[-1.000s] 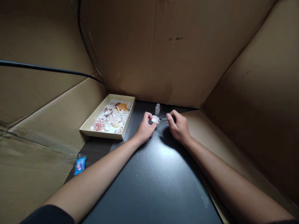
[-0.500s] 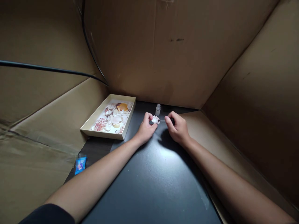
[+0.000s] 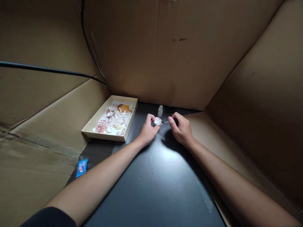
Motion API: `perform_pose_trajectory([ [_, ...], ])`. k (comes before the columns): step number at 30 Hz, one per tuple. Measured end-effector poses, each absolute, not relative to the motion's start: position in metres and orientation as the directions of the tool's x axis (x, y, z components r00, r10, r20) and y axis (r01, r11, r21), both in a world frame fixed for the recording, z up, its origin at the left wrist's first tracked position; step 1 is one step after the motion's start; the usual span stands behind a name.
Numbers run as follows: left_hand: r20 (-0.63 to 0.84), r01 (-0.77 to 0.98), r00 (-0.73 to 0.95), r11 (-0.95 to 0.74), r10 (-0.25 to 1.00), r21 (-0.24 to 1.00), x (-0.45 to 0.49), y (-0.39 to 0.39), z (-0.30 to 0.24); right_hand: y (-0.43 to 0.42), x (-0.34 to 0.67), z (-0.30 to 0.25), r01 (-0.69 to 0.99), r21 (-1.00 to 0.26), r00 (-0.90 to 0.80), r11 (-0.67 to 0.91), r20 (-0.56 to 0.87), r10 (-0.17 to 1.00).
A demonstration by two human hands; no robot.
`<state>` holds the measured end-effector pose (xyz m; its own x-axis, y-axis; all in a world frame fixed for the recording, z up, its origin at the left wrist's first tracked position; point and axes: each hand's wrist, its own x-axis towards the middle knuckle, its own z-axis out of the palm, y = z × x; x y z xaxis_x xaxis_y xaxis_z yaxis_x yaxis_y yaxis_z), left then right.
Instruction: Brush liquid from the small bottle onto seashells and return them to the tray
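Note:
Between the fingers and thumb of my left hand [image 3: 149, 130] is a small fan-shaped seashell [image 3: 158, 121], white with reddish-brown streaks at its rim. My right hand [image 3: 180, 128] is closed around the dark handle of a thin brush [image 3: 166, 122]. Its pale stem points left, and the dark tip is at the shell's right edge; whether it touches cannot be made out. Just behind the shell stands a small clear glass bottle [image 3: 160, 111] with a whitish label, upright and with no cap on it.
A shallow cream box [image 3: 104, 136] with several seashells inside stands on the left of the dark table [image 3: 151, 189]. Near my left forearm lies a blue packet [image 3: 81, 167]. Cardboard walls [image 3: 146, 63] enclose the table; a black cable [image 3: 47, 69] crosses the left side.
My right hand has shifted slightly to the right with the brush. My left hand and the shell have barely moved.

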<state>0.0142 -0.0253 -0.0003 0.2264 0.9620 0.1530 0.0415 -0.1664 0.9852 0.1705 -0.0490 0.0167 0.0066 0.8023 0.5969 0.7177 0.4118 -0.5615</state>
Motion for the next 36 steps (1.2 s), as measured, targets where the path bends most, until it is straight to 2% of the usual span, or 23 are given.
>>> perform_pose_trajectory([
  [3,0.166,0.039,0.227,-0.179,0.960,0.983,0.0145,-0.0258,0.0002,-0.0497,0.1698,0.0169,0.717,-0.530,-0.077,0.453,0.586,0.807],
  [7,0.164,0.020,0.232,-0.173,0.959,0.985,0.0148,-0.0259,0.0002,-0.0494,0.1700,0.0172,0.764,-0.537,0.014,0.358,0.568,0.823],
  [12,0.170,-0.003,0.244,-0.175,0.955,0.985,0.0148,-0.0258,0.0000,-0.0484,0.1708,0.0169,0.740,-0.513,-0.080,0.435,0.575,0.814],
  [16,0.172,0.006,0.244,-0.179,0.954,0.984,0.0146,-0.0256,-0.0002,-0.0488,0.1704,0.0178,0.785,-0.521,0.015,0.335,0.557,0.830],
  [21,0.156,0.009,0.252,-0.163,0.955,0.987,0.0145,-0.0254,0.0006,-0.0518,0.1660,0.0196,0.730,-0.490,-0.138,0.477,0.578,0.804],
  [25,0.168,0.013,0.238,-0.176,0.957,0.984,0.0145,-0.0261,0.0006,-0.0514,0.1667,0.0201,0.806,-0.484,-0.010,0.342,0.566,0.824],
  [30,0.166,0.017,0.247,-0.176,0.955,0.984,0.0144,-0.0267,0.0003,-0.0529,0.1680,0.0203,0.727,-0.483,-0.144,0.487,0.587,0.797],
  [36,0.165,0.020,0.239,-0.175,0.957,0.984,0.0144,-0.0259,-0.0009,-0.0526,0.1717,0.0202,0.729,-0.520,-0.095,0.446,0.568,0.818],
])
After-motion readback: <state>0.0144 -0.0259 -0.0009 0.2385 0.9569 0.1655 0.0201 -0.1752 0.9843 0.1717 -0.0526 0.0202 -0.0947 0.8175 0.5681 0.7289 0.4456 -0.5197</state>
